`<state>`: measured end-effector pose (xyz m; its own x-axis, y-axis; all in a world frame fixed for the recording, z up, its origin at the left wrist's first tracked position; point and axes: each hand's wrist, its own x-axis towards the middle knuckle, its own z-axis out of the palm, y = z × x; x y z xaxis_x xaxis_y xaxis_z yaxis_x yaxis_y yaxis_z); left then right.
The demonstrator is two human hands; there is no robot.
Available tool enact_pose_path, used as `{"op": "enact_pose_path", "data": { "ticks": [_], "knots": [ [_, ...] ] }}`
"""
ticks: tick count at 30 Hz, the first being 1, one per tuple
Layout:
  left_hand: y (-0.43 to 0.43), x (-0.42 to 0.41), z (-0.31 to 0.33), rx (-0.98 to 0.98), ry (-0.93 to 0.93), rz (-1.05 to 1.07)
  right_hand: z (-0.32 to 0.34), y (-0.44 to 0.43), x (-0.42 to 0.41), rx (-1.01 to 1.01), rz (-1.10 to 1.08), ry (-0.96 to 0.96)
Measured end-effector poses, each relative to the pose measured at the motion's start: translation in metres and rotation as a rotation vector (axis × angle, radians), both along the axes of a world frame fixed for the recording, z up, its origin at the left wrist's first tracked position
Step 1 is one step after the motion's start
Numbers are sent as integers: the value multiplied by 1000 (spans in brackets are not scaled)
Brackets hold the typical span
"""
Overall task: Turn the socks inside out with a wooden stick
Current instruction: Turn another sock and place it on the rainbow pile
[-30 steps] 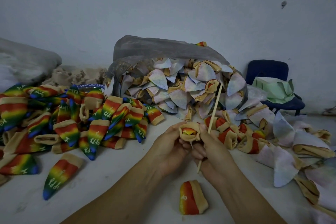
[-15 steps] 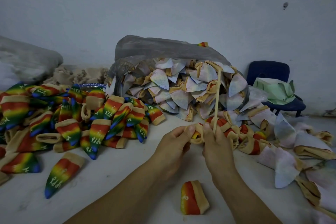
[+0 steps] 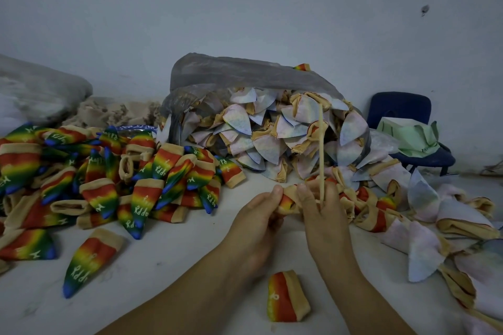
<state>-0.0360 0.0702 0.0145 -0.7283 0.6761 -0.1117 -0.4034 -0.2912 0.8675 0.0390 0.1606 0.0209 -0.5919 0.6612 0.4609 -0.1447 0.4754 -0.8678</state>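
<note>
Swinging one wooden stick upright since a second ago, gripping it in right hand, pinching one bunched, tan-cuffed rainbow sock in left hand.

Left hand: thumb up, pinching sock. Right hand: fingers curled round stick. Forearms converging, hands just beside each other.

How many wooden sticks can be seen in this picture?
1. The wooden stick stands nearly upright in the right hand, in front of the bag of pale socks. More could be hidden under the sock piles.
</note>
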Motion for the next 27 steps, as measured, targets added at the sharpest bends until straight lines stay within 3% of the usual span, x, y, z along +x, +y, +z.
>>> {"op": "enact_pose_path", "data": {
  "ticks": [6, 13, 17, 22, 27],
  "knots": [
    [-3, -3, -1, 32, 30, 89, -5, -3, -5, 313, -80, -138],
    [-6, 0, 6, 74, 66, 18, -4, -4, -6, 261, -90, -111],
    [-9, 0, 9, 106, 105, -49, -1, -6, -6, 42, -28, -102],
    [-9, 0, 6, -15, 163, -134, 5, -2, -5, -677, 175, 64],
    [-9, 4, 3, -101, 344, -83, 4, 5, -5, -693, 175, 113]
  ]
}}
